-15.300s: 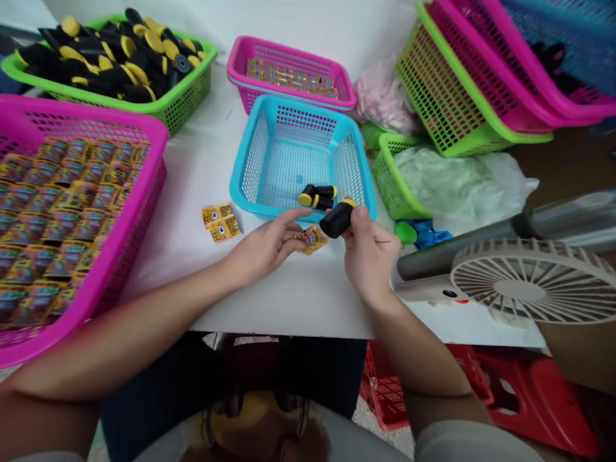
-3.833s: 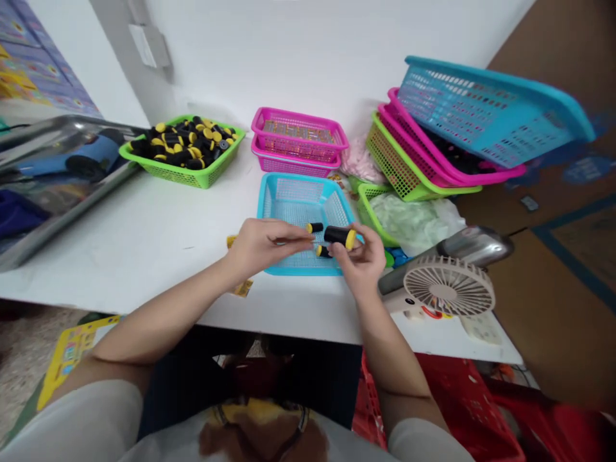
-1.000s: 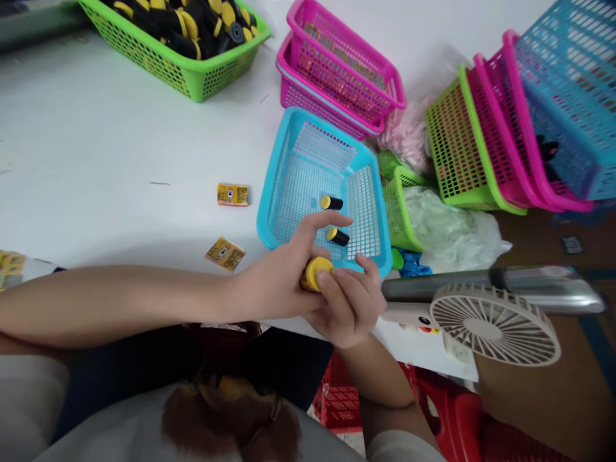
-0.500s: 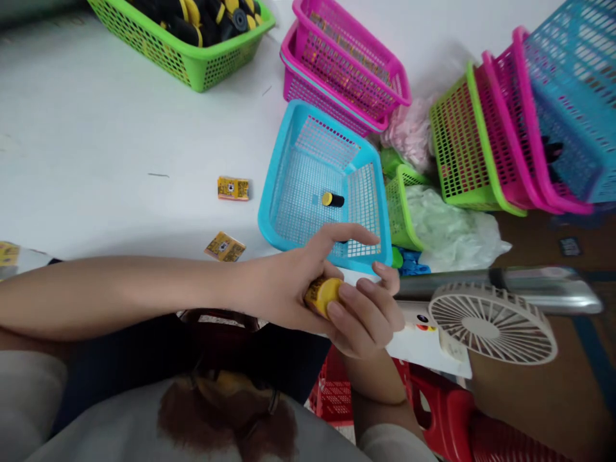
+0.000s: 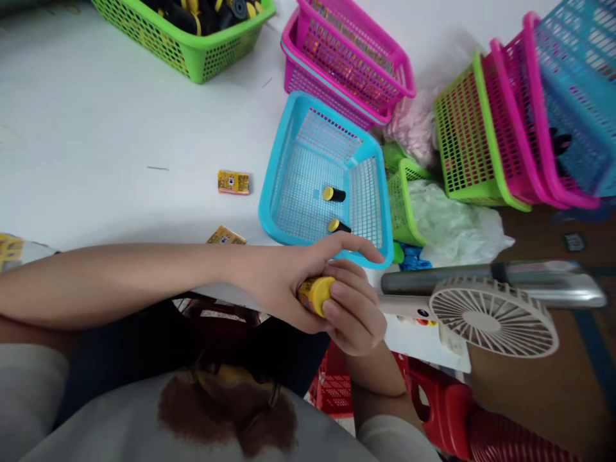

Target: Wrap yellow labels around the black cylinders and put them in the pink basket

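Note:
Between my hands is a small cylinder (image 5: 316, 296) with a yellow end and a printed yellow wrap. My left hand (image 5: 282, 276) grips it from the left, its index finger stretched out over the near rim of a blue basket (image 5: 269, 212). From the right, my right hand (image 5: 360, 317) curls round it, fingertips pressed on the yellow end. Inside the basket lie two small black cylinders, one farther back (image 5: 335, 194) and one nearer (image 5: 339, 226), each with a yellow end. Left of the basket are a yellow printed packet (image 5: 233, 182) and a yellow label sheet (image 5: 225, 235), partly behind my forearm.
A green basket (image 5: 199, 61) of black and yellow cylinders stands at the back. Stacked pink baskets (image 5: 349, 58) hold printed yellow pieces. To the right are more baskets (image 5: 469, 135), a plastic bag (image 5: 457, 224), a metal tube (image 5: 534, 282) and a small fan (image 5: 486, 319).
Both hands have shifted slightly left with the wrapped cylinder, and my right fingers have closed in around it. The nearer black cylinder in the basket, mostly hidden before, now shows.

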Motion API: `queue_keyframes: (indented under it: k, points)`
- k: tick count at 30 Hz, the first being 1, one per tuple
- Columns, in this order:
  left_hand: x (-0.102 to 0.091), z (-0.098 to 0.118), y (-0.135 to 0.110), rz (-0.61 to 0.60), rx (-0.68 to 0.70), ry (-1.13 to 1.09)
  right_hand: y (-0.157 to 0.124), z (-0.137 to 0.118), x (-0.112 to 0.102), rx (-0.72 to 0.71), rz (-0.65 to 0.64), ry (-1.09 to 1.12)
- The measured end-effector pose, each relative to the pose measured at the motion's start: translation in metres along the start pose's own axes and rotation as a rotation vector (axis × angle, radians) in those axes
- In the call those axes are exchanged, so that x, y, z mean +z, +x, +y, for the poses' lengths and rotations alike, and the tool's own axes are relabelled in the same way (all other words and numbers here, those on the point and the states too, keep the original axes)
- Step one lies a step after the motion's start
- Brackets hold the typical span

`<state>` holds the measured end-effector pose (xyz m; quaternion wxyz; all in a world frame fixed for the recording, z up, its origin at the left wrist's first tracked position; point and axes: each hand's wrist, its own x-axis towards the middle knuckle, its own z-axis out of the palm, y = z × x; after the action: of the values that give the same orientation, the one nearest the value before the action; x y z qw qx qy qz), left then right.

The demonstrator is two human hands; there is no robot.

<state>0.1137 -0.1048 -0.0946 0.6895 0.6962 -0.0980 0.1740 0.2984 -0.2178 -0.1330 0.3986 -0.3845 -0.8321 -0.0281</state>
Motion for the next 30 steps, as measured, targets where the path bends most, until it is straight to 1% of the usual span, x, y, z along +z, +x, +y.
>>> queue_keyframes:
  k: [2,3,5,7,8,10,11,12,15,17,18,20,22,24,25,28,30]
  points:
    - [0.0,-0.002,0.0,0.007,0.0,0.023,0.016,0.002,-0.001,-0.245,0.16,-0.056]
    - [0.001,-0.002,0.0,0.017,-0.003,0.033,0.021,0.003,0.0,-0.312,0.203,-0.08]
    - [0.002,-0.003,0.0,0.088,0.003,0.059,0.027,0.004,0.002,-0.294,0.201,-0.116]
    - [0.003,-0.003,0.001,0.167,0.049,0.116,0.027,0.006,0.005,-0.266,0.209,-0.121]
    - [0.002,-0.002,0.001,0.176,0.081,0.154,0.026,0.007,0.007,-0.267,0.226,-0.117]
    - [0.001,0.003,0.0,0.138,0.111,0.248,0.026,0.011,0.009,-0.275,0.267,-0.102]
    - [-0.001,0.007,-0.002,0.137,0.116,0.306,0.025,0.014,0.01,-0.275,0.287,-0.092]
    - [-0.002,0.013,-0.003,0.166,0.108,0.384,0.026,0.016,0.011,-0.272,0.306,-0.085]
    - [-0.004,0.033,-0.009,0.325,0.053,0.706,0.027,0.021,0.015,-0.269,0.366,-0.097]
    - [-0.001,0.046,-0.011,0.348,-0.002,0.869,0.029,0.022,0.021,-0.27,0.4,-0.126]
    - [0.0,0.051,-0.011,0.349,-0.033,0.909,0.029,0.023,0.025,-0.257,0.412,-0.138]
    - [0.0,0.057,-0.011,0.395,-0.083,0.928,0.031,0.025,0.031,-0.178,0.428,-0.134]
    - [-0.006,0.058,-0.009,0.462,-0.135,0.917,0.034,0.028,0.034,-0.046,0.428,-0.112]
    - [-0.022,0.055,-0.005,0.506,-0.221,0.923,0.037,0.034,0.03,0.096,0.392,-0.135]
    - [-0.032,0.052,-0.001,0.508,-0.291,0.947,0.039,0.036,0.025,0.167,0.362,-0.177]
    - [-0.064,0.039,0.013,0.456,-0.581,1.123,0.042,0.043,0.009,0.39,0.261,-0.315]
    - [-0.078,0.029,0.026,0.355,-0.75,1.277,0.043,0.046,0.001,0.519,0.214,-0.342]
